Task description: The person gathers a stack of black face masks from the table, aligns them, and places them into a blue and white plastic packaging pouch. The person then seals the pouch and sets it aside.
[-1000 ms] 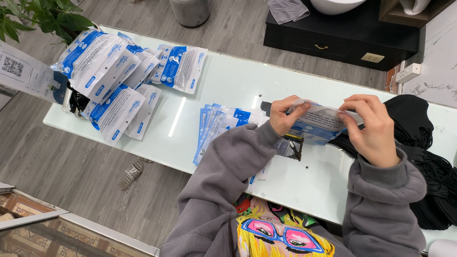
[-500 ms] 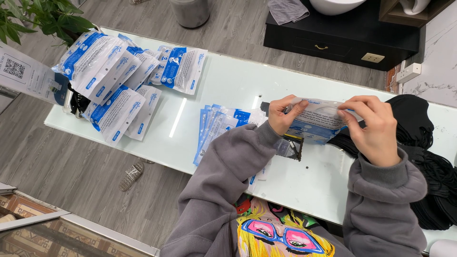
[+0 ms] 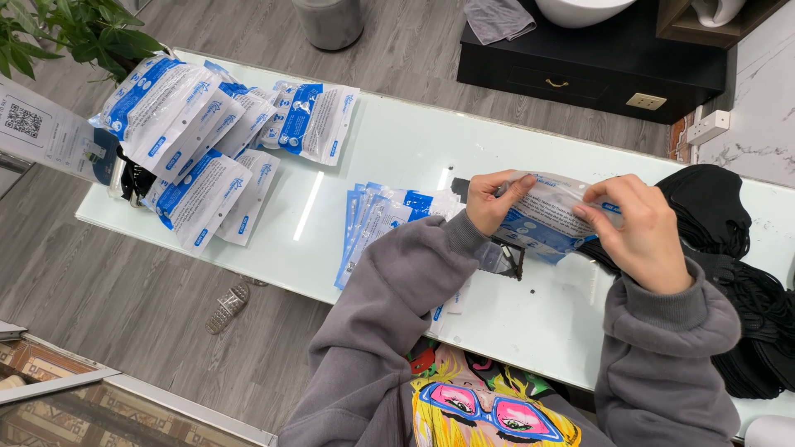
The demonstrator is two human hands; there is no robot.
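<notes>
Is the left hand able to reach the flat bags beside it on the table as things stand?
Probably yes, once it lets go. The left hand now grips the pouch together with the right hand. The flat bags lie just beside its sleeve, with nothing between.

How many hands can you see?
2: the left hand and the right hand, each pinching an end of the blue-and-white packet above the white table.

The room is bright and the light is soft. A long white shine lies on the glossy table (image 3: 397,157). Shadows are pale. Everything looks sharp, and the edges bend a little, like a wide lens.
</notes>
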